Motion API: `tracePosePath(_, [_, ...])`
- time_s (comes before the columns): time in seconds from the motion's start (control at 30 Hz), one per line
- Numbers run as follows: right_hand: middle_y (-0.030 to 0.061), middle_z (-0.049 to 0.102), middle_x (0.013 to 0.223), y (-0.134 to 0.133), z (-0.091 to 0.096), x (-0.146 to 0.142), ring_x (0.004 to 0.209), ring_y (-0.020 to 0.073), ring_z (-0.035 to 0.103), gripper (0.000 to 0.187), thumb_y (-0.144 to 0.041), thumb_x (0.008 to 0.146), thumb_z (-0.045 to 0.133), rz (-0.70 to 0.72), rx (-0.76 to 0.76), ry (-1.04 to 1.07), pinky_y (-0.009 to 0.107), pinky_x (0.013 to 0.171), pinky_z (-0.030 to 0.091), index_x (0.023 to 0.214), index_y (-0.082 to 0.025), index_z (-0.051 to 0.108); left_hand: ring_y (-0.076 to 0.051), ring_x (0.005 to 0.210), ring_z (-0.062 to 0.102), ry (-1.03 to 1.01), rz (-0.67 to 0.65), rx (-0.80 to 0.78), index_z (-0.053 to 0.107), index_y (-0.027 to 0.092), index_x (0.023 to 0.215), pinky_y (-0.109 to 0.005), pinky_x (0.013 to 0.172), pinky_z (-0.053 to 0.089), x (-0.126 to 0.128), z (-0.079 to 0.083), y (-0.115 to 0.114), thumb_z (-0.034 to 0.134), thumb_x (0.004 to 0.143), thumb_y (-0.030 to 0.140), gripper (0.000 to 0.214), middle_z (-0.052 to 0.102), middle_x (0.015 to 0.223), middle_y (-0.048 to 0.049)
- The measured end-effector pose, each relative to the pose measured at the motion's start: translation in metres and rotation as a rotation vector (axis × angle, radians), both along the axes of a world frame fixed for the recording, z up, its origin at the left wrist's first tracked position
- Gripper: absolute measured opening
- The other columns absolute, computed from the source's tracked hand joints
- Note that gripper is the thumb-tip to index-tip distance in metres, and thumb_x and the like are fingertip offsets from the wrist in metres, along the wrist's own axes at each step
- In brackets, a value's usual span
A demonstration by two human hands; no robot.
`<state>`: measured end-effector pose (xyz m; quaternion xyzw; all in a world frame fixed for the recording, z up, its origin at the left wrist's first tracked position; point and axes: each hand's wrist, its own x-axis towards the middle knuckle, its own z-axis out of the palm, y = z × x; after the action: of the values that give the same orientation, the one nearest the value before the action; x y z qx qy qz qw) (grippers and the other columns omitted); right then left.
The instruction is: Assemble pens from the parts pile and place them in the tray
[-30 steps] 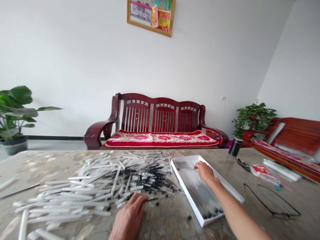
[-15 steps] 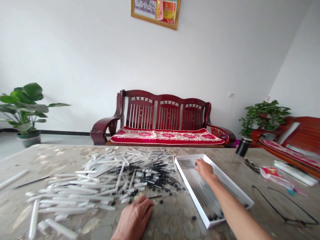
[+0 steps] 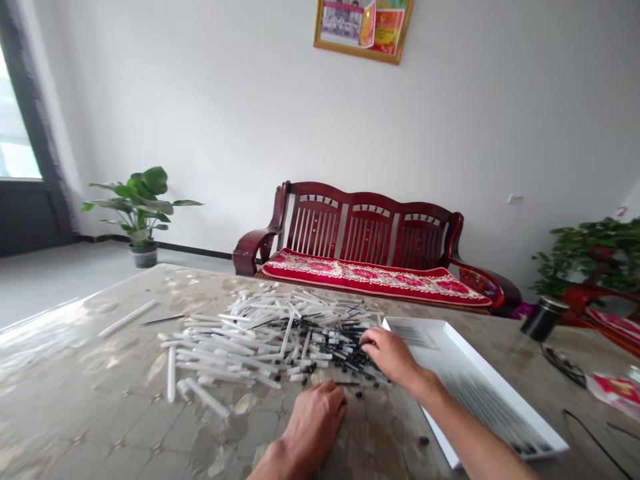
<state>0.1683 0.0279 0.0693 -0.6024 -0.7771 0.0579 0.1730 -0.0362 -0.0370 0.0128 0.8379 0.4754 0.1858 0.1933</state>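
Observation:
My left hand (image 3: 319, 415) rests on the table with its fingers curled. A thin dark stick (image 3: 348, 383) lies at its fingertips; whether the hand holds it I cannot tell. My right hand (image 3: 391, 353) is at the right edge of the pile, its fingers bent and pinched over short black pieces (image 3: 345, 347). Its fingertips are partly hidden, so anything between them cannot be made out. White plastic tubes (image 3: 220, 353) lie heaped left of the black pieces. Right of the heap, a shallow white box (image 3: 460, 343) holds rows of thin clear tubes with dark ends (image 3: 490, 400); my right forearm crosses its near edge.
Small black caps (image 3: 424, 441) lie scattered on the patterned table (image 3: 90, 400). A long white tube (image 3: 127, 318) lies apart at the left. Toward the right are a black canister (image 3: 544, 319), a coiled cable (image 3: 564, 365) and a red-and-clear packet (image 3: 617, 390). Beyond stands a wooden bench (image 3: 367, 233).
My right hand has moved left, out of the white box, to the black pieces. My left hand stays curled on the table near the pile. The view has turned left.

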Motion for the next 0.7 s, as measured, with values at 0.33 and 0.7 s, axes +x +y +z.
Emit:
tracePosePath(0.33, [0.0011,0.071,0.101,0.018,-0.016,-0.130,0.091,0.0154,0.067,0.021,-0.019,0.088,0.055,0.171,0.021,-0.113,0.022,0.078,0.045,0.097,-0.027,0.073,-0.026,0.092,0.068,-0.154,-0.020,-0.047,0.069,0.020,0.105,-0.035,0.081,0.050,0.003,-0.014,0.003,0.048,0.080,0.012,0.033,0.071,0.108,-0.0147])
tracePosePath(0.7, [0.0101,0.065,0.102,0.041,-0.018,-0.171,0.091,0.0187,0.063,0.026,-0.004,0.089,0.047,0.444,0.208,-0.553,0.027,0.075,0.046,0.093,-0.018,0.068,-0.025,0.084,0.064,-0.508,-0.007,-0.077,0.069,0.024,0.093,-0.033,0.081,0.049,0.007,-0.032,0.009,0.056,0.082,0.026,0.017,0.071,0.088,-0.0120])
